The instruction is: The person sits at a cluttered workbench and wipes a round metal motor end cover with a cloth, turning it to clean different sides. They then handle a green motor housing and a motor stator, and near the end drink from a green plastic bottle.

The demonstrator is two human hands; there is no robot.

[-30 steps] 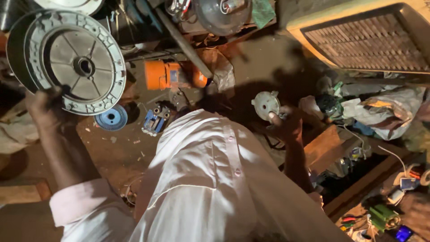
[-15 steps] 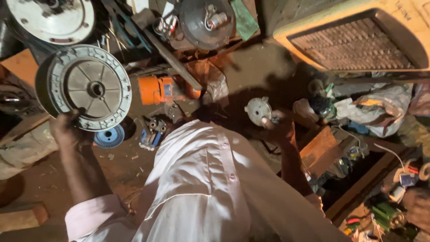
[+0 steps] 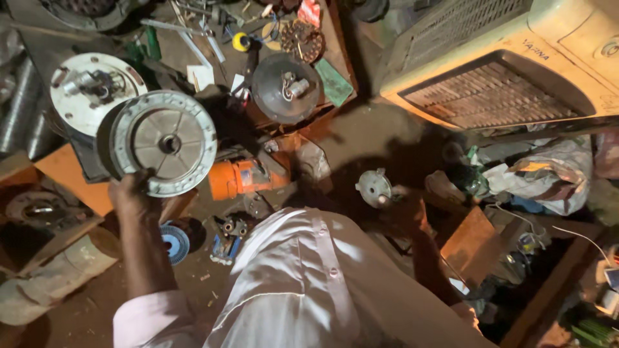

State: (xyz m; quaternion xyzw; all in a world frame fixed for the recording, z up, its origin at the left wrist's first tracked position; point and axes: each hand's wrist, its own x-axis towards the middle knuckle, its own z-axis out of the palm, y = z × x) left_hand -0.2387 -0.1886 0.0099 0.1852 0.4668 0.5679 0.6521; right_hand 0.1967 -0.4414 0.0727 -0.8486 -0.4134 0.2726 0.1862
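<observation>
The work area is a dirt floor point(image 3: 380, 138) in a dim, cluttered workshop; parts and scrap lie across it in all directions; a cream-coloured air cooler point(image 3: 516, 71) with a slatted grille stands at the upper right. The left hand point(image 3: 132, 193) is raised and closed on the lower rim of a round grey metal motor cover point(image 3: 164, 143), fingers wrapped over the edge, holding it upright and facing the camera. The right hand point(image 3: 403, 209) lies in shadow low over the floor, just beside a small round pale metal part point(image 3: 374, 187); contact appears likely, but the degree of closure cannot be determined. An orange motor point(image 3: 240, 179) lies on the floor just right of the held cover; a white round plate point(image 3: 90, 90) with fittings sits behind the cover, partly hidden by it; a dark domed motor housing point(image 3: 285, 87) rests on a wooden tray point(image 3: 338, 51) further back; a blue ribbed disc point(image 3: 174, 241) lies near the left forearm. The person's white shirt point(image 3: 309, 283) fills the lower centre and blocks the floor beneath; crumpled bags point(image 3: 541, 174) lie at the right.
</observation>
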